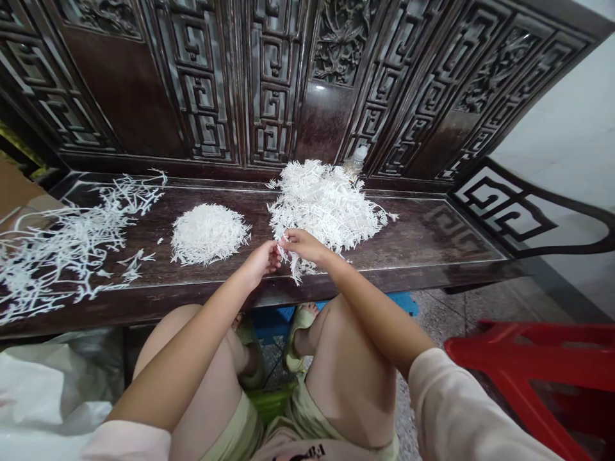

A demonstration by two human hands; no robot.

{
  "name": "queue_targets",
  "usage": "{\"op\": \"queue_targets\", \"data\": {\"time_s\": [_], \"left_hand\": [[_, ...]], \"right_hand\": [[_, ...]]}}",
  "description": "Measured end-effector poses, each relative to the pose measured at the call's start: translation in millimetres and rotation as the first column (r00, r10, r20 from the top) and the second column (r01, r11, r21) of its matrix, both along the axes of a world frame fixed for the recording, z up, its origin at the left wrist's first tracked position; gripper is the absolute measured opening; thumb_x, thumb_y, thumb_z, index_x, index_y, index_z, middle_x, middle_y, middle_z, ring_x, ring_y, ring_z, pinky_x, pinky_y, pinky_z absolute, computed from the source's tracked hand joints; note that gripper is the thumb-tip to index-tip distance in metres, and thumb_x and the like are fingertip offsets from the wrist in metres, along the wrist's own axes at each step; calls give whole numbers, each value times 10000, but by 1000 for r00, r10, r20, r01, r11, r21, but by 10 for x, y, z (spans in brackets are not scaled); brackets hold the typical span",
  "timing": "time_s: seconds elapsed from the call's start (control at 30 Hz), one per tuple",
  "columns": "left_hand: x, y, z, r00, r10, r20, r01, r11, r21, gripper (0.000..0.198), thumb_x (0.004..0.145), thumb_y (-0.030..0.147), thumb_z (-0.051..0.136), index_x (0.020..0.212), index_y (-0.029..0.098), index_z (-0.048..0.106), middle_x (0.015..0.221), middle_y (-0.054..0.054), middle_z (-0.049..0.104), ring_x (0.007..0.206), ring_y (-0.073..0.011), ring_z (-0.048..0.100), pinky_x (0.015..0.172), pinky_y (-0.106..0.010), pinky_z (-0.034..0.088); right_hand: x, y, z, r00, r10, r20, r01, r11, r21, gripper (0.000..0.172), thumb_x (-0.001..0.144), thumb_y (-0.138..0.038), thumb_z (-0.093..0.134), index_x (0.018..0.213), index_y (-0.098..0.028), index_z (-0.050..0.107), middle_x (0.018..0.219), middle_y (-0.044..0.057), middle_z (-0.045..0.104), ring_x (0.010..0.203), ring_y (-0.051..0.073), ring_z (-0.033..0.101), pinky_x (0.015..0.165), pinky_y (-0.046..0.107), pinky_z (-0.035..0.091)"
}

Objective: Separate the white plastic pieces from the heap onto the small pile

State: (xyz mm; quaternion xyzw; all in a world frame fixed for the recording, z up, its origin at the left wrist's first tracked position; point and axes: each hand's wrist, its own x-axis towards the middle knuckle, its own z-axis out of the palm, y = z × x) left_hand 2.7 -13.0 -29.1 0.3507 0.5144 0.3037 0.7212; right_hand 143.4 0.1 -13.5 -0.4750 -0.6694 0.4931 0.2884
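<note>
One strip of dark lettering, too cropped to read, showed on the hem of a pink top (300, 452). The left hand (262, 264) and right hand (305, 246), both half closed, pinched a branched white sprig (291, 259) tight at the fingertips, a short, close grip. Ahead lay a heap of sprigs (321, 205); leftward, a pile of fine strands (209, 234) and loose branches (72, 246) covered a dark wooden bench (423, 234).

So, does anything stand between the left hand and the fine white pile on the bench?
Nothing visible does. Only the bare dark wood of the carved bench separates the left hand from the fine white pile. The white sprig at its fingertips hangs on the side away from that pile.
</note>
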Motion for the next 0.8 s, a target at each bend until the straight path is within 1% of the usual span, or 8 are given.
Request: {"op": "queue_targets", "data": {"time_s": [0.1,0.2,0.3,0.4,0.5,0.67,0.73,0.8], "left_hand": [[-6,16,0,1000,-21,9,21,1000,9,370,689,508,407,574,159,452,528,27,461,429,-71,429,458,-217,280],[9,7,8,1000,-16,-23,19,995,96,382,682,528,429,580,161,457,536,21,479,438,-71,431,470,-216,288],[25,-24,26,998,-26,-65,38,982,184,370,653,523,494,608,156,496,551,18,491,456,-73,430,489,-217,298],[30,-53,44,997,-20,-78,41,962,270,372,623,524,545,660,154,551,555,18,483,489,-81,423,511,-220,314],[31,-62,50,997,-9,-79,35,944,329,375,626,529,544,640,155,565,563,14,482,522,-88,417,540,-224,328],[61,-65,38,994,44,-99,-2,923,385,352,663,482,507,528,157,497,548,8,481,533,-96,410,558,-229,320],[82,-75,24,988,93,-121,-39,920,390,324,679,432,490,501,164,454,505,19,439,515,-95,388,536,-226,304],[103,-85,4,973,158,-168,-77,909,410,310,693,387,464,479,171,403,467,30,375,492,-92,350,505,-226,270]], "right_hand": [[-2,-12,9,997,-33,-67,29,998,-48,251,642,-386,569,627,-155,474,579,-29,484,565,87,428,577,229,320],[-5,-27,37,988,-106,-108,94,989,-110,241,614,-367,582,595,-153,472,567,-37,469,573,84,403,594,230,306],[-8,-32,60,978,-178,-111,157,972,-174,183,588,-301,576,570,-152,471,548,-42,457,571,83,384,593,231,288],[-9,-31,68,973,-206,-102,182,963,-199,121,580,-245,551,567,-152,476,535,-42,452,564,84,382,585,231,282],[-9,-42,83,977,-178,-115,155,970,-188,97,609,-244,526,597,-154,490,542,-37,464,558,86,391,582,233,293],[-45,-89,118,985,-125,-119,104,980,-169,80,636,-242,501,630,-165,478,548,-32,479,541,91,410,570,238,318],[-88,-95,99,985,-153,-84,142,982,-124,85,635,-244,501,618,-171,460,546,-33,465,529,91,401,554,238,318],[-143,-88,56,973,-229,-18,228,973,-33,90,641,-247,495,607,-175,450,562,-29,456,547,96,404,561,239,321]]}}
